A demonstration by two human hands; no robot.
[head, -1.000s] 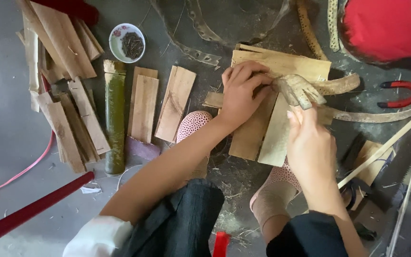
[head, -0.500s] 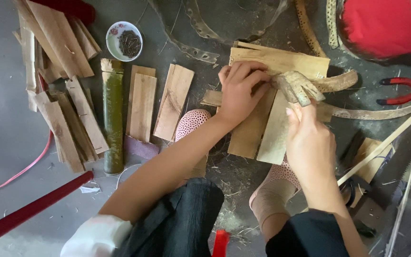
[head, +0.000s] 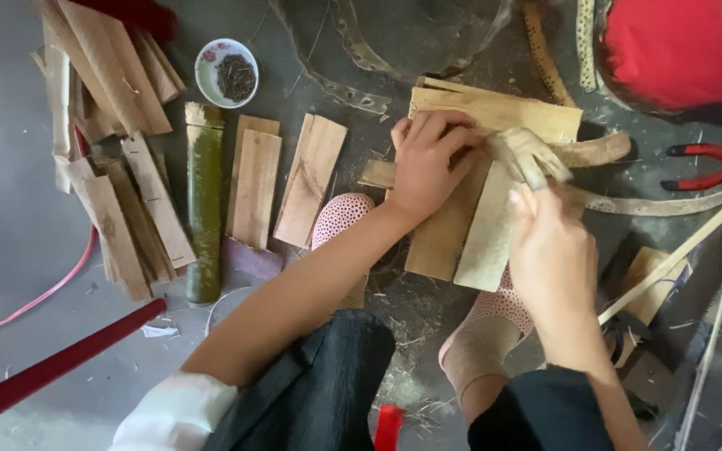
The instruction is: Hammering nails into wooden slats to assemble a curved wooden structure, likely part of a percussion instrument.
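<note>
Red round fabric-covered object (head: 678, 50): cut off at the top edge. Pale wooden board stack (head: 478, 209): partly hidden under both hands. Small white bowl (head: 226, 71): dark contents too small to tell.

One bowl (head: 226, 72), one green bamboo tube (head: 204, 200), one pair of red pliers (head: 708, 165)

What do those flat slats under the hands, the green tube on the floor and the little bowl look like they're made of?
The flat slats under the left hand look like split bamboo or wood: pale tan, matt, with lengthwise grain. The green tube seems to be raw bamboo stalk: dull green skin, pale cut end. The little bowl looks like glazed ceramic, white and glossy with a painted rim, though enamel or plastic is possible.
</note>
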